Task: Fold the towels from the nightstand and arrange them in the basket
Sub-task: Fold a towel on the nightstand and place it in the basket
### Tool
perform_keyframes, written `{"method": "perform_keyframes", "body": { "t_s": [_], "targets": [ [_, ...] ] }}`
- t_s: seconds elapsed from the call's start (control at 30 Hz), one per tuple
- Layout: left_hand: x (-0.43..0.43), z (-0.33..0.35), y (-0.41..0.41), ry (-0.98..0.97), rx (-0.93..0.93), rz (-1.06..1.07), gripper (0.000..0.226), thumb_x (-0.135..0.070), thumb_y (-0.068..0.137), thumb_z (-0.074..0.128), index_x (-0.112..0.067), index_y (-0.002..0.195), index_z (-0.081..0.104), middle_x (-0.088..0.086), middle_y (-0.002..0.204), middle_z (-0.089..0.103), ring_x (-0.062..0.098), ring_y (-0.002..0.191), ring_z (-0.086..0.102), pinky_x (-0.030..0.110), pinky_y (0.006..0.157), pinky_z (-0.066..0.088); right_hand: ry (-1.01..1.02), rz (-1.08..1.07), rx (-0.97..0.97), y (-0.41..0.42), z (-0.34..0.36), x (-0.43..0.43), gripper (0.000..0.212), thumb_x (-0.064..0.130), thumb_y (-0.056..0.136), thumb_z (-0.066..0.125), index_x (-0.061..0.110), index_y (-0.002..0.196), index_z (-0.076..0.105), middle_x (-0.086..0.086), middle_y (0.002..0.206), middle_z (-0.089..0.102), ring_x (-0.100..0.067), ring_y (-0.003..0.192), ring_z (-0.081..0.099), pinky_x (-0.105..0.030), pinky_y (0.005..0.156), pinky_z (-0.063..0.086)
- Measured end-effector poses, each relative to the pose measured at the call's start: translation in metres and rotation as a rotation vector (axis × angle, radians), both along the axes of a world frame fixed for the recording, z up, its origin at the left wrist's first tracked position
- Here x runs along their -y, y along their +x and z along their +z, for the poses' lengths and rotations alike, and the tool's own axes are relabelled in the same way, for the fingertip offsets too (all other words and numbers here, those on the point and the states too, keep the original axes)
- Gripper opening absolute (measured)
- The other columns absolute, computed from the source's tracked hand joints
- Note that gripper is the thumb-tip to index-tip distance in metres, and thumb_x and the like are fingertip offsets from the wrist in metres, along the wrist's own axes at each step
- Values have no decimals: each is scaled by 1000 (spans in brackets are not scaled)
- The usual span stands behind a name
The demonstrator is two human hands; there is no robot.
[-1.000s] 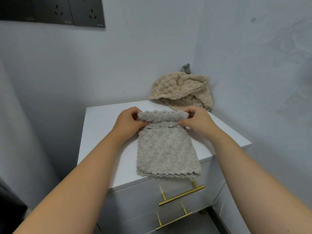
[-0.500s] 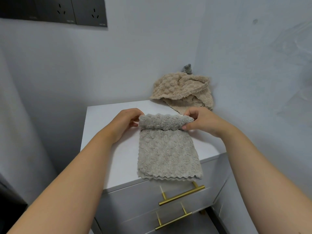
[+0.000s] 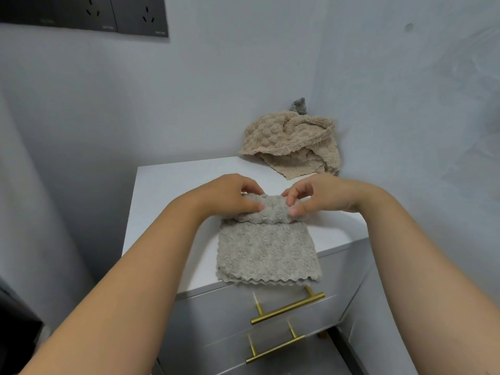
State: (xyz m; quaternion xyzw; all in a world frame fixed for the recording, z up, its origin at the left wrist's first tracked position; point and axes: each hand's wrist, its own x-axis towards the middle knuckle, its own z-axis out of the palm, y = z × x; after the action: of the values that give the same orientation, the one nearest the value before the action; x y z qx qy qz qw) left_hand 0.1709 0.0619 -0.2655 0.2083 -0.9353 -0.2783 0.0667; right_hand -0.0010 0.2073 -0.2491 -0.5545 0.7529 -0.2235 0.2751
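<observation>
a grey towel (image 3: 266,250) is lying on the near right part of a white nightstand (image 3: 173,185), its scalloped near edge hanging just over the front. the left hand (image 3: 230,197) and right hand (image 3: 322,196) are each pinching its far end, fingers curled round a soft roll of cloth. this looks like mid-fold: keeping both sides level and the side edges lined up should give a neat result. beige towels (image 3: 292,142) are heaped in the far right corner against pale walls. brass drawer handles (image 3: 288,307) are showing below, and dark wall sockets (image 3: 108,12) up left. no basket is showing.
</observation>
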Motion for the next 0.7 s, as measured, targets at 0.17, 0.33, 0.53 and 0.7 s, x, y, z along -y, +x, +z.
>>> {"method": "perform_keyframes", "body": {
  "t_s": [0.17, 0.33, 0.53, 0.7],
  "targets": [
    [0, -4, -5, -85, 193, -93, 55, -45, 90, 57, -24, 139, 44, -5, 139, 48, 16, 124, 47, 31, 105, 36, 29, -30, -15, 4, 0, 3, 19, 29, 85, 69, 10, 86, 72, 6, 116, 67, -10, 120, 54, -26, 100, 38],
    [6, -13, -6, -210, 371, -38, 77, -64, 87, 43, -22, 149, 24, 1, 154, 28, 24, 142, 19, 44, 115, 20, 44, -18, -188, 9, -2, 9, 19, 29, 83, 71, 10, 87, 69, -5, 116, 66, -22, 115, 56, -35, 98, 44],
    [7, -13, -4, -240, 439, 49, 91, -79, 75, 32, -28, 150, 21, 1, 159, 15, 26, 146, 5, 52, 116, 14, 89, 10, -277, 18, 4, 13, 40, 30, 86, 69, 25, 122, 52, 5, 111, 53, -16, 101, 54, -30, 90, 44],
    [-11, 10, -9, -471, 320, 74, 63, -56, 94, 42, -27, 148, 27, -1, 156, 22, 22, 145, 10, 50, 113, 13, 131, -35, -353, 20, 1, 17, 41, 27, 88, 65, 21, 126, 50, 4, 109, 48, -16, 97, 49, -28, 83, 40]
  ]
}}
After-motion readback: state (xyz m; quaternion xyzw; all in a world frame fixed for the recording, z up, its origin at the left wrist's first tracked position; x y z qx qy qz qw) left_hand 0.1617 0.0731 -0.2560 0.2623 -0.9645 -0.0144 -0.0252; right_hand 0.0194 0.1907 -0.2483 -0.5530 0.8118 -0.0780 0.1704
